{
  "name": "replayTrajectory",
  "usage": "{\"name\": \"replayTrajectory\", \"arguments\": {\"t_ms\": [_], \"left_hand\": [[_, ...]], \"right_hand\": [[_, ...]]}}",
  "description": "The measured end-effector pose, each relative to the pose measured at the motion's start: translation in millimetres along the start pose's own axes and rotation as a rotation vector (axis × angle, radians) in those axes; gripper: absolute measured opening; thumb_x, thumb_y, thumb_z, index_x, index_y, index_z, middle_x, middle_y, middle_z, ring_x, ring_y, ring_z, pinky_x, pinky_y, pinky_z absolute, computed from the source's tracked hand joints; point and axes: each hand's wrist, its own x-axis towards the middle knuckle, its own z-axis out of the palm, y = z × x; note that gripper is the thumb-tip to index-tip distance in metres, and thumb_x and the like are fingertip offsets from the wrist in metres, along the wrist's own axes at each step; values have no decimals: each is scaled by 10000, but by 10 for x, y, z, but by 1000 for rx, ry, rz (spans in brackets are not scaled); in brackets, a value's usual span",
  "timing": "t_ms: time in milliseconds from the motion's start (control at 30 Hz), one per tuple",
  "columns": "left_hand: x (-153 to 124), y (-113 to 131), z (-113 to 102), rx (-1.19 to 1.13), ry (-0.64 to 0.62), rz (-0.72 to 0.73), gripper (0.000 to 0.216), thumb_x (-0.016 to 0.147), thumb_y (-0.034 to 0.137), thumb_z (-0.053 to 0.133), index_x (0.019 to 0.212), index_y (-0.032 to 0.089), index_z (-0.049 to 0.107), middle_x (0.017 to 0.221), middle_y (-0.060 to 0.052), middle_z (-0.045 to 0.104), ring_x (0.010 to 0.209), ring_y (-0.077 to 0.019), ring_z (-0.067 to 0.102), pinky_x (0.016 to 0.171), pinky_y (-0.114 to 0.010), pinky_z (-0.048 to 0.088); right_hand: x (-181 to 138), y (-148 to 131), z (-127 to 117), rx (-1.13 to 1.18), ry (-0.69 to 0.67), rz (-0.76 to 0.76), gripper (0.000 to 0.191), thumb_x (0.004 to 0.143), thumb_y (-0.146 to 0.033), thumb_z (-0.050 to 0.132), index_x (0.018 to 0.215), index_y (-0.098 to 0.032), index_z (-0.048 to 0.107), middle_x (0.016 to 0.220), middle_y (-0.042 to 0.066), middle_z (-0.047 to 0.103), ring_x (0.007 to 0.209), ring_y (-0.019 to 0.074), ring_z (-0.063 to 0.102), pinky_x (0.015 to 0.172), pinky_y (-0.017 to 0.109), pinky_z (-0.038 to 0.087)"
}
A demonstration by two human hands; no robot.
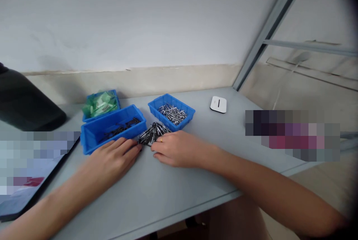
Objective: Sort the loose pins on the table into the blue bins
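Note:
A loose pile of mixed dark and silver screws (152,133) lies on the grey table (173,191). My left hand (112,159) rests flat on the table with its fingers stretched toward the pile's left edge. My right hand (176,148), with a ring on one finger, sits at the pile's near right side, fingers curled down onto the table beside the screws. Behind the pile stand a blue bin of black screws (112,128) and a blue bin of silver screws (172,112).
A third blue bin with green packets (100,104) stands at the back left. A small white device (218,104) lies at the back right. A dark object (25,102) and a tablet-like item (28,180) occupy the left. The table edge runs close in front.

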Motion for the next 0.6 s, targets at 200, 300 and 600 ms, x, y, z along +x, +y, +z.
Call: {"name": "replayTrajectory", "arguments": {"t_ms": [200, 300, 600], "left_hand": [[-10, -33, -14, -57, -27, 4, 352, 997, 82, 365, 1041, 153, 707, 851, -87, 735, 742, -252, 677, 648, -365, 531], [11, -16, -35, -65, -40, 6, 339, 987, 66, 372, 1019, 154, 698, 827, -79, 729, 724, -246, 672, 643, -359, 530], [50, 2, 15, -46, 13, 22, 363, 1047, 171, 352, 1062, 130, 711, 797, -69, 721, 702, -240, 681, 625, -363, 511]], "right_hand": [[9, -3, -35, -10, -38, -4, 193, 1027, -268, 476, 1021, -150, 628, 965, 64, 714, 859, 185, 667, 630, 298, 389], [6, -3, -35, -7, -22, -10, 193, 1029, -268, 475, 1018, -150, 628, 960, 61, 713, 863, 181, 663, 619, 295, 378], [14, 5, -32, 2, -28, -13, 215, 1035, -261, 455, 1044, -140, 633, 946, 73, 709, 848, 182, 658, 622, 295, 388]]}}
